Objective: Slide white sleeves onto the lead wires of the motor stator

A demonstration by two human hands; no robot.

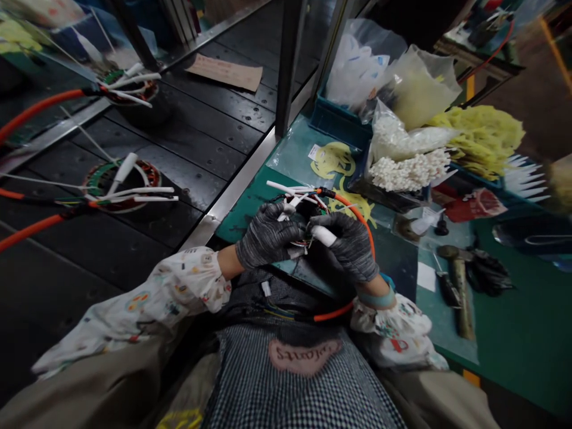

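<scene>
Head view: gloved left hand (267, 239) and right hand (351, 243) each close their grip on the wire bundle (308, 205), the right pinching a white sleeve (323, 235), above the green counter (513, 333).

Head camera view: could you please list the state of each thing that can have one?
Left hand: gloved, closed on white wire sleeves.
Right hand: gloved, gripping a white sleeve.
Orange cable: looped around the right wrist.
Motor coil on the belt: lying flat, untouched.
Hammer: lying on the green table.
Plastic bags: open, full.
</scene>
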